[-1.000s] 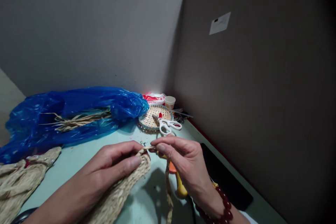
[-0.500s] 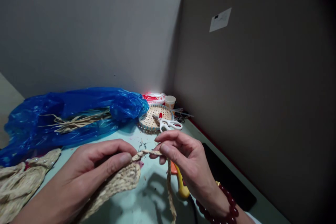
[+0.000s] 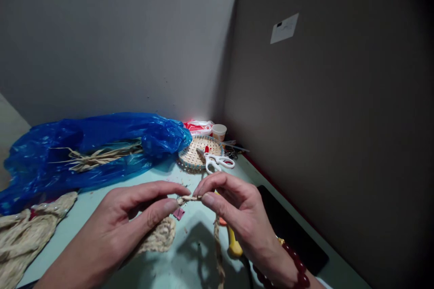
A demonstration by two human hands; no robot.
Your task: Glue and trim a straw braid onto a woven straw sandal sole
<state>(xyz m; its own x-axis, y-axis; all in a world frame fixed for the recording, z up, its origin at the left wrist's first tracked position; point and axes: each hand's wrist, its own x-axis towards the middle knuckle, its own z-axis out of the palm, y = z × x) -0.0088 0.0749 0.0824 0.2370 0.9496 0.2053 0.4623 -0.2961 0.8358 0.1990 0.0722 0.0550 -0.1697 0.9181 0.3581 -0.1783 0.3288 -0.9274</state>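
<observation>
My left hand [image 3: 132, 219] pinches the edge of a flat woven straw piece [image 3: 159, 238] between thumb and fingers, held just above the pale green table [image 3: 91, 201]. My right hand [image 3: 233, 210], with a red bead bracelet [image 3: 294, 275] on the wrist, pinches a braided straw strand [image 3: 188, 198] that joins the piece; the rest of the strand [image 3: 219, 253] hangs down below it. The fingertips of both hands almost meet over the strand. A small pink clip [image 3: 178, 213] lies under them.
A blue plastic bag [image 3: 95, 149] with dry straw [image 3: 91, 158] lies at the back left. A round woven tray [image 3: 198, 151] holds white scissors [image 3: 217, 161], beside a small cup [image 3: 219, 131]. More woven straw [image 3: 23, 235] sits at left. A yellow-handled tool [image 3: 233, 244] and dark phone [image 3: 291, 230] lie right.
My hands have drawn close again after parting slightly. The woven piece has slid down and left under my left hand, and the short braid between the fingertips is now shorter.
</observation>
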